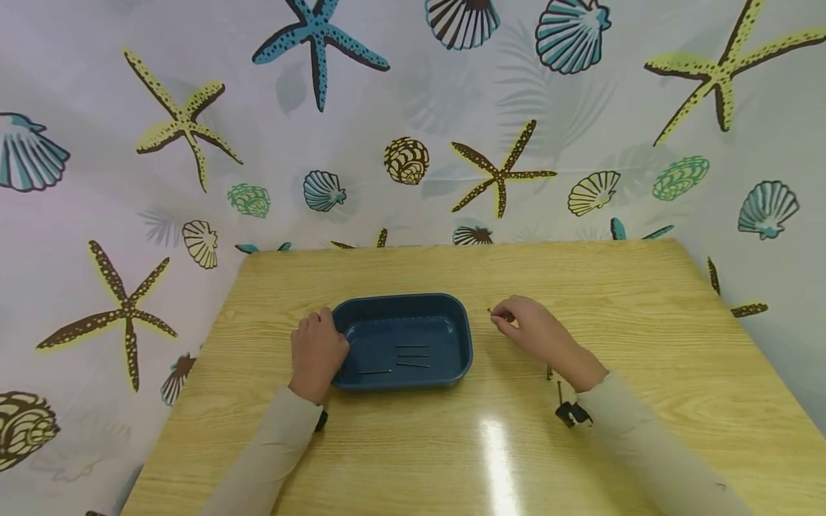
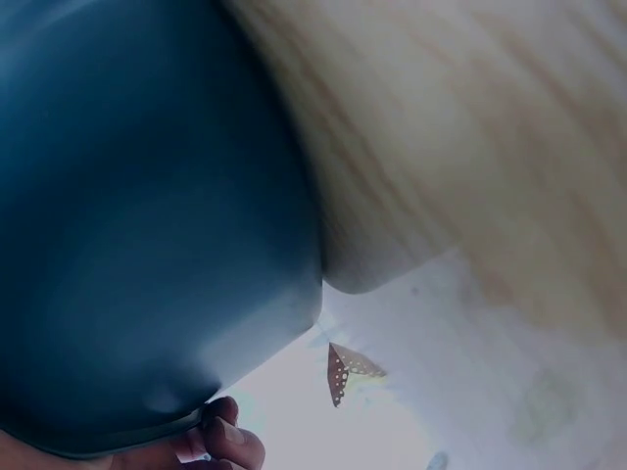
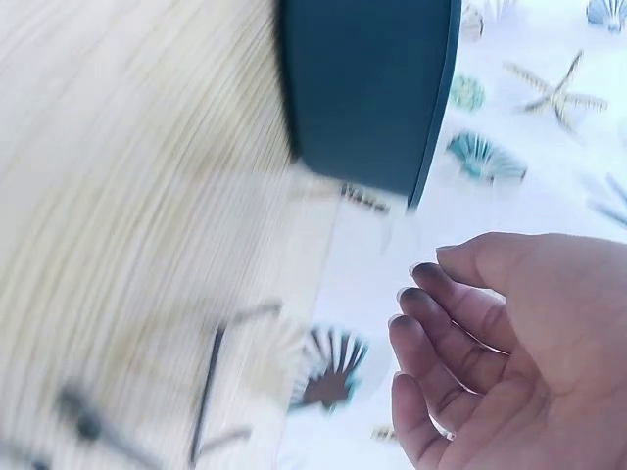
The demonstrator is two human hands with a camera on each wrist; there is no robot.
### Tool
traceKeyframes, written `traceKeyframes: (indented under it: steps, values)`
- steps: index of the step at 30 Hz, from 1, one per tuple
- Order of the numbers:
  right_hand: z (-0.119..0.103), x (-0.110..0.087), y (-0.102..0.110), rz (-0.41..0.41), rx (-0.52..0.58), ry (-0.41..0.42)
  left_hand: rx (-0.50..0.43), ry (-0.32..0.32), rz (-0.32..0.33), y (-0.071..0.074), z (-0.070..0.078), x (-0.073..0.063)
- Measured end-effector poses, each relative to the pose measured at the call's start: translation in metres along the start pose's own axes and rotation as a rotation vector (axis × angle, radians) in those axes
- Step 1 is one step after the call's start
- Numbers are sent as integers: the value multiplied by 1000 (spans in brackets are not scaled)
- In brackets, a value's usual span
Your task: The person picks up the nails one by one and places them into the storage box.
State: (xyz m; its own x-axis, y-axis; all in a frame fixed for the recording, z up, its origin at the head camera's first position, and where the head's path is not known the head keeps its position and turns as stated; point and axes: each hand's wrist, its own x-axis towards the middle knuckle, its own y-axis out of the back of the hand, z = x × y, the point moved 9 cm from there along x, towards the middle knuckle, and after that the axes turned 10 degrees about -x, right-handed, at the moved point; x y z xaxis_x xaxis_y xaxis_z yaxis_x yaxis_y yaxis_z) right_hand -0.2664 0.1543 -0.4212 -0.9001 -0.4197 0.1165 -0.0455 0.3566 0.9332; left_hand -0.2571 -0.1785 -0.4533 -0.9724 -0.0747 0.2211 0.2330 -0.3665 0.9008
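On the wooden table (image 1: 400, 444), the blue tray (image 1: 381, 337) sits between your two hands, and four thin nails (image 1: 413, 356) lie inside it. Your left hand (image 1: 316, 355) grips the tray's left rim, with its fingers curled over the edge. Your right hand (image 1: 535, 330) is just past the tray's right side, near one small nail (image 1: 489, 310) that shows by the fingertips. Its fingers bend loosely, and the right wrist view shows nothing held between them and the thumb. The step in hand looks like picking up a loose nail while the left hand steadies the tray. The next move seems to call for a gentle pinch on that nail, because it is thin and could roll or slip. After that, the tray's right wall stands in the way, so a lift over it seems needed. Two more nails lie nearer to you, one (image 1: 549, 373) beside your right arm (image 1: 581, 369) and one (image 1: 560, 391) close to the black wrist camera (image 1: 573, 413). Your sleeve (image 1: 645, 437) could brush them. A cloth (image 1: 413, 86) with shells and starfish hangs behind the table, well apart from your work.
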Motion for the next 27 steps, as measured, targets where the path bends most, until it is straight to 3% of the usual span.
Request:
traceKeyframes:
  steps: [6, 11, 27]
  values:
    - [42, -11, 6, -47, 10, -63, -5, -5, 13, 0, 3, 2]
    - [63, -17, 1, -100, -1, -74, -9, 3, 15, -2, 2, 3]
    - [76, -23, -21, -160, -60, -22, -25, -2, 22, -2, 1, 3]
